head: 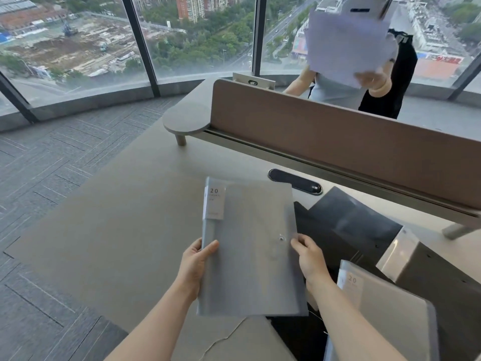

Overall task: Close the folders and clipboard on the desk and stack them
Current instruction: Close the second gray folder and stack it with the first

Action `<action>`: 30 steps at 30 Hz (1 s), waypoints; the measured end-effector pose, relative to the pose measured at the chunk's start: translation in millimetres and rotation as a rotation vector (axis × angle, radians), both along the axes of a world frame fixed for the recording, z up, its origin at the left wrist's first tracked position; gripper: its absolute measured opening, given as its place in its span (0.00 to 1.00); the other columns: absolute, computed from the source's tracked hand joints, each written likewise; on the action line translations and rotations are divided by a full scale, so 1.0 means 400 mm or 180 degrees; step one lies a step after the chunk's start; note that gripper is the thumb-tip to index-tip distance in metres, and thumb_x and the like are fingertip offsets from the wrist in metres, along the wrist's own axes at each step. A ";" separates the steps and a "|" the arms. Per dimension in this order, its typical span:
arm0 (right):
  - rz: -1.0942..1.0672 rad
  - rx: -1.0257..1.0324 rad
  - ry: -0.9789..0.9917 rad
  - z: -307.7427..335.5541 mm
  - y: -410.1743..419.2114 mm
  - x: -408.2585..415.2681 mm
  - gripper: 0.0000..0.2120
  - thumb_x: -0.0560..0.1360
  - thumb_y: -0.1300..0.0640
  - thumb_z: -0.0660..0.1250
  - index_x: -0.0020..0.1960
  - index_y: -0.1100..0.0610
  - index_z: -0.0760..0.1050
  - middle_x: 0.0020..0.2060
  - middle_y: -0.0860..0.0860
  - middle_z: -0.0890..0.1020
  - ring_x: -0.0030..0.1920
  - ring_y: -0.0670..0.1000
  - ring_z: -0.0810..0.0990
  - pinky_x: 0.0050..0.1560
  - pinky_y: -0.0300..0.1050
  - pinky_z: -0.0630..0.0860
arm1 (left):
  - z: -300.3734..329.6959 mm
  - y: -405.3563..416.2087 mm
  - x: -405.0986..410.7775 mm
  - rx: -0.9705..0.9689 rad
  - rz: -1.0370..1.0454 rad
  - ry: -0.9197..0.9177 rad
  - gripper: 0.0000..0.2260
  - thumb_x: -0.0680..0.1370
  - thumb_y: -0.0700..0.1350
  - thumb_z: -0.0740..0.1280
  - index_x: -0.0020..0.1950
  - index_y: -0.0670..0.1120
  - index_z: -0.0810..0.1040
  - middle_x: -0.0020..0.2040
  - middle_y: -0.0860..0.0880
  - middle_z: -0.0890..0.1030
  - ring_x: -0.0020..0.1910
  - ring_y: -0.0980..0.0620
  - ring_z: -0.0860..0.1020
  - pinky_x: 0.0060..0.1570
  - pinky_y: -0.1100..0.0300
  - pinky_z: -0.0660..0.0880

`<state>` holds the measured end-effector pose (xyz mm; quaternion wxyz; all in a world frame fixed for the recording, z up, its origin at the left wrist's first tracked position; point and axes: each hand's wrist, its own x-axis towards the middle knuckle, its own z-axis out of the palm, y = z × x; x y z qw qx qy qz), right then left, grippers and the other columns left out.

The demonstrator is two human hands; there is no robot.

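A closed grey translucent folder (250,246) with a "20" label near its spine is held over the desk (117,225) in front of me. My left hand (195,264) grips its spine edge, thumb on top. My right hand (308,256) pinches its right edge beside the snap button. A dark open folder (348,227) lies on the desk to the right, partly under the grey one. Another grey "20" folder (390,308) lies at the lower right, and a further folder with a clear flap (432,280) rests beside it.
A brown desk divider (338,142) runs along the far side, with a black cable port (295,181) before it. Behind the divider a person holds up sheets of paper (348,40). A thin white cable (223,340) lies near the front edge. Carpet floor is to the left.
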<state>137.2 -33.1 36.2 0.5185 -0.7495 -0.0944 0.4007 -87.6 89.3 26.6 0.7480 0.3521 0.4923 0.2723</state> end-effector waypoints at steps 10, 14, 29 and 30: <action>0.0971 -0.0726 -0.0140 -0.067 0.039 -0.053 0.09 0.80 0.62 0.62 0.49 0.60 0.81 0.48 0.56 0.85 0.49 0.54 0.81 0.46 0.46 0.75 | -0.087 0.024 -0.095 -0.0081 0.0216 0.0540 0.09 0.75 0.39 0.72 0.54 0.37 0.80 0.48 0.36 0.85 0.42 0.41 0.83 0.49 0.42 0.80; 0.1322 -0.0964 -0.0383 -0.101 0.062 -0.078 0.09 0.80 0.59 0.63 0.47 0.63 0.78 0.46 0.59 0.82 0.43 0.53 0.78 0.43 0.47 0.73 | -0.116 0.034 -0.129 0.0013 0.0274 0.0880 0.09 0.74 0.39 0.73 0.53 0.38 0.81 0.49 0.35 0.85 0.42 0.40 0.83 0.48 0.42 0.81; 0.2127 -0.1883 -0.1550 -0.123 0.081 -0.115 0.11 0.78 0.50 0.65 0.39 0.54 0.72 0.36 0.49 0.78 0.35 0.49 0.75 0.34 0.43 0.70 | -0.163 0.030 -0.143 0.1121 -0.0451 0.2982 0.31 0.73 0.51 0.73 0.73 0.47 0.68 0.62 0.45 0.74 0.60 0.45 0.76 0.54 0.53 0.73; 0.2188 -0.2019 -0.1674 -0.115 0.085 -0.112 0.12 0.78 0.49 0.64 0.40 0.54 0.73 0.37 0.50 0.80 0.35 0.49 0.76 0.33 0.44 0.70 | -0.165 0.027 -0.140 0.1217 -0.0490 0.3131 0.32 0.73 0.52 0.73 0.74 0.47 0.66 0.63 0.44 0.72 0.62 0.44 0.74 0.56 0.51 0.72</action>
